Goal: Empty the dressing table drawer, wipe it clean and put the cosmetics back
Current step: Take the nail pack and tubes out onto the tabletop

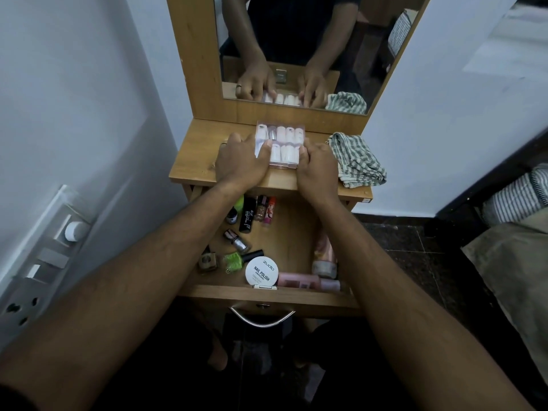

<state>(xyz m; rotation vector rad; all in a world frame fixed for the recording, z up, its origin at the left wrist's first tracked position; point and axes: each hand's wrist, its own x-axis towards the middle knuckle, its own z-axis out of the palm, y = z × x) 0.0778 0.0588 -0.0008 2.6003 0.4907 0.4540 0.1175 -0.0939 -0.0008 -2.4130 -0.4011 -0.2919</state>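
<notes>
A clear plastic box of pale false nails (284,137) lies on the wooden dressing table top (201,149), just below the mirror. My left hand (240,161) holds its left side, fingers curled over the edge. My right hand (317,167) grips its right side. The drawer (267,295) stands pulled out beneath the top. Inside it lie several nail polish bottles (237,240), a green bottle (234,259), a round white nail polish wipes tub (261,272), a black tube (247,216) and pink tubes (308,281). A green-and-white striped cloth (355,158) sits folded on the top at the right.
A mirror (296,48) rises behind the top and reflects my hands. A wall switchboard (44,259) with sockets is at the left. A bed with striped bedding (516,197) stands at the right. The drawer's metal handle (262,318) juts toward me.
</notes>
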